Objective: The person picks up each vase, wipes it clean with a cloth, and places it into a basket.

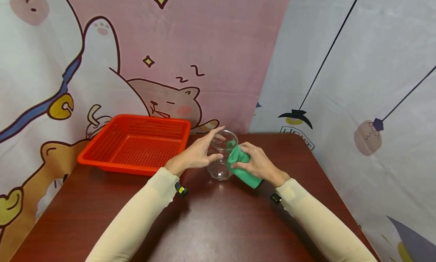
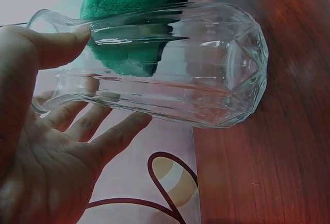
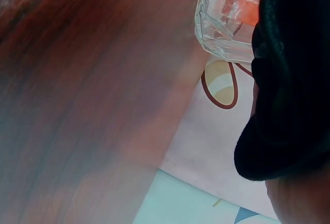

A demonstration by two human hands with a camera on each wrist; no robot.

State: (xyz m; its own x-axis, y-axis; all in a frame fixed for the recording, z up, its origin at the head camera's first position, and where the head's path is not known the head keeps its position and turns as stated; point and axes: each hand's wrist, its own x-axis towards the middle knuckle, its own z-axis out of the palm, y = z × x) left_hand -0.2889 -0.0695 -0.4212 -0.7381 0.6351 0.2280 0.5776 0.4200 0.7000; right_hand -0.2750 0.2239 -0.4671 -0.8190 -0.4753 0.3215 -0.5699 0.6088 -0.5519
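Observation:
A clear glass vase (image 1: 219, 167) with a flared rim and faceted base stands upright on the table. My left hand (image 1: 195, 152) is around its upper part, thumb on the near side and fingers spread along the far side; the left wrist view shows the thumb (image 2: 64, 46) at the neck. To the right of the vase, my right hand (image 1: 255, 162) grips a green cloth (image 1: 246, 177) against the glass. Green also shows through the vase wall near the rim. In the right wrist view the cloth (image 3: 294, 80) looks dark and hides most of the fingers.
An orange-red plastic basket (image 1: 136, 165) with perforated sides sits at the table's back left. The dark brown wooden table (image 1: 218, 224) ends at a cartoon-printed backdrop (image 1: 218, 46), which also runs along the right side.

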